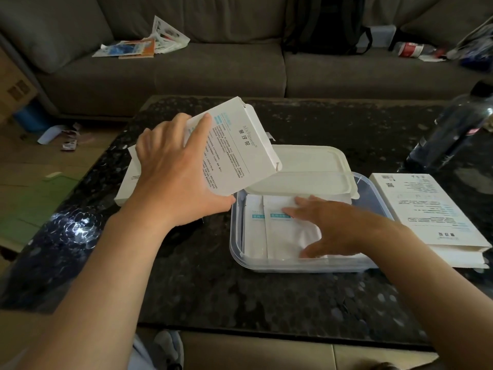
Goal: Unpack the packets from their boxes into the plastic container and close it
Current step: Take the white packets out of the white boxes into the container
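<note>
Left hand [170, 169] grips 1 box [234, 145] by its edges, tilted above plastic container [236, 252] left rim. Right hand [328, 228], fingers spread flat, presses 2 packets [282, 233] inside plastic container. Packets look light, floppy, probably slick; pinch at an edge.

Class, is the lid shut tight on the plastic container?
No, the lid sits back at the far side, leaving the packets in the container uncovered.
</note>
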Tool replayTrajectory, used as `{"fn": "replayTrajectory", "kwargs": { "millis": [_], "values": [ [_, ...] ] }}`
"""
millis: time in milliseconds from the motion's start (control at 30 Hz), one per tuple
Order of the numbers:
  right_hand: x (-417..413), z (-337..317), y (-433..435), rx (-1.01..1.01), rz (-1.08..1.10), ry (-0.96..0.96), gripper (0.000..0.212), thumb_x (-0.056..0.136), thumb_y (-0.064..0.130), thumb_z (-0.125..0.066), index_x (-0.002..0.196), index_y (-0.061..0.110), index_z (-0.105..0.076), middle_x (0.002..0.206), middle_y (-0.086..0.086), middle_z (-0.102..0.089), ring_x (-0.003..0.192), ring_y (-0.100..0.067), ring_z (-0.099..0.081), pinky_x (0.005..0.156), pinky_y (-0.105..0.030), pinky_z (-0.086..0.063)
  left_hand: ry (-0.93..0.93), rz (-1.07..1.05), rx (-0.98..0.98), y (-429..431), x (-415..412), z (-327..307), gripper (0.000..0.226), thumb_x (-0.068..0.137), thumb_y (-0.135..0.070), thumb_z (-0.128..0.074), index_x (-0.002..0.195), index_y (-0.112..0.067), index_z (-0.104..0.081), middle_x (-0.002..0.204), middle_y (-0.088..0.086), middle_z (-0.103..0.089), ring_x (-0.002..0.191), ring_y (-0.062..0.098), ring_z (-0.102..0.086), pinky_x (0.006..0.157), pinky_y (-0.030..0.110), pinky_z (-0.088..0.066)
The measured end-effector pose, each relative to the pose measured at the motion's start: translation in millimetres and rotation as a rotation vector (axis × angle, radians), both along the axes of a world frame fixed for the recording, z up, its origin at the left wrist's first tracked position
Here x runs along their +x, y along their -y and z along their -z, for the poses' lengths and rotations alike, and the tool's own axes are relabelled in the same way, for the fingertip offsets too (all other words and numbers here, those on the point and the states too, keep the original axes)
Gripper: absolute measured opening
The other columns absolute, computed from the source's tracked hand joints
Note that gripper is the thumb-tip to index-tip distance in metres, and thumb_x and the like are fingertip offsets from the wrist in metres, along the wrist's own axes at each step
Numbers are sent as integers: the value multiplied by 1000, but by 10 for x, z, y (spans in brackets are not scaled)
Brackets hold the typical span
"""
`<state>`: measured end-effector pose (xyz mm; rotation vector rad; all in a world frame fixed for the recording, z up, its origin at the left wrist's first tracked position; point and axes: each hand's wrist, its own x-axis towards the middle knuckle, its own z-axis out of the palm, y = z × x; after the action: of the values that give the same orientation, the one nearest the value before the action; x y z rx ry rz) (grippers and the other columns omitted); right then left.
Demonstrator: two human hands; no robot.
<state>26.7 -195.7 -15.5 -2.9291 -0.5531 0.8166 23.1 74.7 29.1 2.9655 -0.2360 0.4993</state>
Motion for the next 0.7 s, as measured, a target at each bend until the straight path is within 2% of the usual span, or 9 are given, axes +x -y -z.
{"fn": "replayTrajectory", "kwargs": {
  "millis": [400, 500, 567, 633, 700],
  "values": [
    [-11, 106, -55, 38, -71, 24, 93, 91, 57, -63, 158, 45, 0, 169, 15, 3, 156, -13, -1, 124, -40, -15, 0, 29, 7, 22, 24, 34, 126, 47, -79, -65, 152, -25, -20, 147, 5, -31, 135, 32, -32, 114, 59, -23],
    [-49, 52, -63, 76, -17, 22, 91, 89, 57, -66, 159, 44, -9, 169, 13, -9, 155, -16, -13, 123, -40, -20, 3, 31, 1, 24, 15, 33, 126, 47, -78, -66, 152, -25, -20, 146, 4, -31, 135, 31, -32, 114, 58, -22],
    [-43, -23, -48, 151, 121, 61, 82, 85, 58, -71, 153, 41, -30, 159, 7, -37, 142, -20, -41, 115, -41, -37, 0, 27, 1, 16, 13, 25, 126, 47, -78, -66, 152, -25, -19, 147, 4, -31, 135, 32, -31, 115, 58, -22],
    [-8, -112, -10, 202, 300, 140, 59, 83, 51, -76, 134, 32, -51, 130, 2, -62, 109, -17, -63, 93, -34, -53, 2, 20, 3, 1, 17, 17, 127, 46, -78, -66, 152, -26, -19, 148, 5, -30, 136, 32, -30, 115, 58, -22],
    [24, -164, 37, 241, 495, 107, 39, 84, 36, -80, 112, 21, -57, 96, -3, -73, 78, -15, -73, 73, -29, -58, 1, 18, -1, -4, 22, 15, 127, 46, -79, -64, 152, -25, -19, 148, 5, -30, 136, 32, -29, 115, 57, -21]
  ]
}}
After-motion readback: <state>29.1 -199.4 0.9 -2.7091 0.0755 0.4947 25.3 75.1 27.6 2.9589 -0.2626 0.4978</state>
